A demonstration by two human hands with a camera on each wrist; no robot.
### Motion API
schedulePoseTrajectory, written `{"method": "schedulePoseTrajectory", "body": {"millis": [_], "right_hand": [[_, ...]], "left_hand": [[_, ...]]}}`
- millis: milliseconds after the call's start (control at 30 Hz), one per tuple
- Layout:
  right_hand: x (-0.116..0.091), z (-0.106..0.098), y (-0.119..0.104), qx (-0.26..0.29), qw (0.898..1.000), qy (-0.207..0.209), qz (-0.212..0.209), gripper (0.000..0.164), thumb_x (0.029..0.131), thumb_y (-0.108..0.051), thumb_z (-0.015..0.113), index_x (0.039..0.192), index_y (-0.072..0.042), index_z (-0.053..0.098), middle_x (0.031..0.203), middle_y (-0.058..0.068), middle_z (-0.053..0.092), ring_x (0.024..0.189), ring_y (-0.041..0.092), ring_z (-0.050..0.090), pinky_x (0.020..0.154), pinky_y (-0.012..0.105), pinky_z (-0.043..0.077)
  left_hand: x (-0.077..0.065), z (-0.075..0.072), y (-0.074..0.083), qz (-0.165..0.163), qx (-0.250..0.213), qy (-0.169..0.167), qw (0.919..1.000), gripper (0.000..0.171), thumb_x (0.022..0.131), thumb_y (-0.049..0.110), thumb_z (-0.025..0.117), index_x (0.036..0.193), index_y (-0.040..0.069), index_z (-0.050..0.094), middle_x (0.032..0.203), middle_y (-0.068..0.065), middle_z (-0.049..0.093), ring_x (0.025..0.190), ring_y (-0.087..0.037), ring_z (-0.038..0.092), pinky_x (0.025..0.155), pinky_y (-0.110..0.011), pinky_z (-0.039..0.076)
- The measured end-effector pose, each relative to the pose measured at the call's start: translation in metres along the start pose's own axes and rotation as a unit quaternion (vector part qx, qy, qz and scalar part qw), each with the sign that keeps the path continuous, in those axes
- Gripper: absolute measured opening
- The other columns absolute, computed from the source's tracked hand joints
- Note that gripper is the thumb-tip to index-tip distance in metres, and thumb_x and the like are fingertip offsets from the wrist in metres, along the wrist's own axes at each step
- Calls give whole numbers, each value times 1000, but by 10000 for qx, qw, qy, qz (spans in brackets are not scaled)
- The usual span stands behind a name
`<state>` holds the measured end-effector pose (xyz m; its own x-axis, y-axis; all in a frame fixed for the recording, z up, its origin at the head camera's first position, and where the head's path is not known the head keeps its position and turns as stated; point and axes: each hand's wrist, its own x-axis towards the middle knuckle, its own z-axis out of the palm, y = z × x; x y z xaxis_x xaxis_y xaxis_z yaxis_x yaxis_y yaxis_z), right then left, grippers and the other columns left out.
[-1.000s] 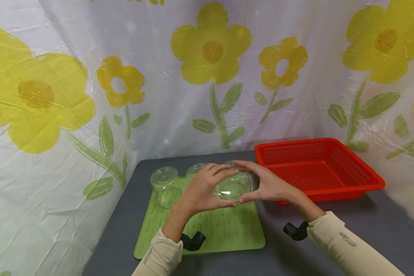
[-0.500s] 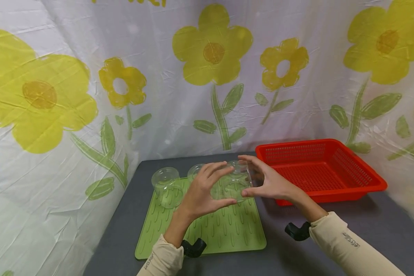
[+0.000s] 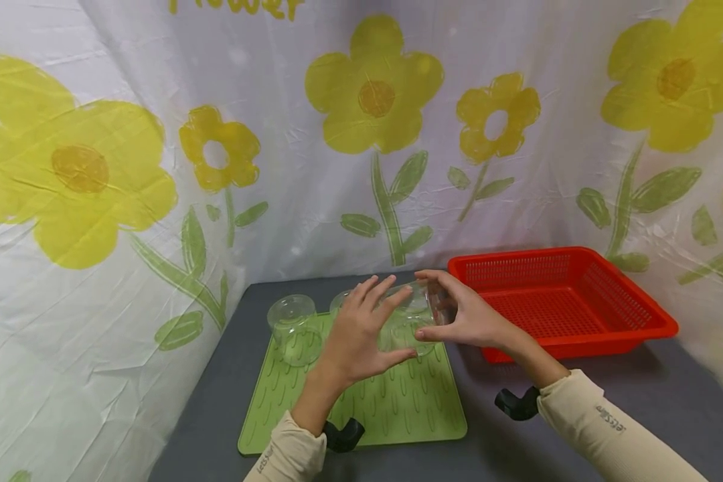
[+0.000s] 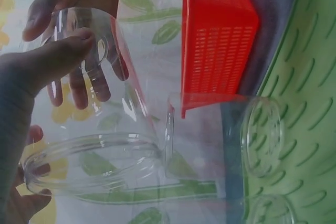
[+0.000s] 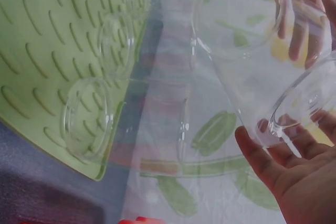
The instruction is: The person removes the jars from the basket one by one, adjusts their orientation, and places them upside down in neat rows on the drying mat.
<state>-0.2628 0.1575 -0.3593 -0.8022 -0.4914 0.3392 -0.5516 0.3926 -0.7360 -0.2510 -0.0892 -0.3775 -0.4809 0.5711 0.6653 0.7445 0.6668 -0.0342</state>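
Note:
A clear cup [image 4: 126, 114] lies tilted on its side in the air over the green ribbed mat [image 3: 397, 402]. My right hand [image 3: 466, 314] grips it at its right end, thumb on the near side and fingers behind, seen through the clear wall in the right wrist view. My left hand [image 3: 358, 335] is around the other end with its fingers straight and spread; its thumb [image 4: 58, 56] overlaps the near wall. More clear cups stand on the mat, one at the left [image 3: 294, 331] and another [image 3: 339, 301] partly hidden behind my left hand.
A red perforated basket [image 3: 563, 348] stands on the dark grey table [image 3: 217, 402], to the right of the mat. A white cloth printed with yellow flowers [image 3: 313, 221] hangs behind and on both sides of the table.
My left hand's fingers have straightened and spread wider around the cup. My right hand keeps its grip, moved up a little at first. The head view has tilted slightly upward.

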Motion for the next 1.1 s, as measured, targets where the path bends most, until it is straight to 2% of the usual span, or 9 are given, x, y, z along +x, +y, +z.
{"method": "schedulePoseTrajectory", "body": {"millis": [167, 400, 600, 700, 933, 1000, 1100], "right_hand": [[0, 2, -2, -164, 9998, 52, -55, 89, 81, -32, 87, 154, -17, 39, 149, 10, 48, 124, 28, 55, 96, 51, 53], [-1, 3, -6, -353, 9993, 19, -94, 97, 80, -35, 88, 158, -17, 34, 158, 9, 42, 134, 32, 51, 104, 60, 48], [-2, 4, -5, -136, 9997, 11, -207, 105, 80, -34, 88, 162, -20, 25, 160, 15, 40, 139, 37, 48, 105, 61, 48], [-3, 5, -2, 60, 9996, 80, -260, 108, 79, -34, 89, 163, -23, 22, 160, 15, 39, 141, 38, 47, 106, 62, 47], [-6, 12, 2, 467, 9987, 118, -136, 108, 78, -32, 90, 162, -27, 22, 165, 10, 32, 145, 38, 42, 113, 66, 38], [-6, 14, 3, 628, 9979, 101, -102, 109, 78, -31, 90, 163, -25, 22, 167, 10, 28, 147, 37, 40, 116, 67, 34], [-7, 17, 4, 900, 9958, 125, -136, 109, 78, -28, 90, 162, -21, 22, 167, 11, 28, 145, 38, 42, 114, 67, 36]], "left_hand": [[-1, 3, 2, 173, 146, 156, 9996, 99, 72, 53, 90, 153, 21, 45, 152, -9, 53, 139, -35, 51, 114, -53, 45], [-5, 7, 2, 208, 29, 350, 9992, 99, 72, 49, 91, 153, 16, 44, 150, -10, 54, 135, -29, 56, 113, -48, 47], [-12, 11, 1, 4, -357, 460, 9983, 99, 74, 47, 91, 154, 14, 42, 152, -11, 52, 139, -29, 53, 113, -48, 46], [-16, 14, 0, -109, -581, 623, 9963, 101, 74, 42, 92, 155, 10, 40, 153, -12, 50, 141, -29, 51, 114, -48, 45], [-25, 24, 2, -332, -1192, 1202, 9850, 103, 74, 32, 93, 154, -1, 37, 154, -18, 48, 141, -34, 49, 112, -50, 47], [-27, 26, 3, -493, -1457, 1237, 9803, 103, 76, 32, 91, 155, 0, 33, 155, -18, 46, 142, -34, 48, 112, -51, 47], [-30, 28, 5, -785, -1805, 1211, 9729, 103, 80, 34, 88, 159, 4, 29, 158, -16, 43, 144, -34, 46, 111, -53, 46]]}}
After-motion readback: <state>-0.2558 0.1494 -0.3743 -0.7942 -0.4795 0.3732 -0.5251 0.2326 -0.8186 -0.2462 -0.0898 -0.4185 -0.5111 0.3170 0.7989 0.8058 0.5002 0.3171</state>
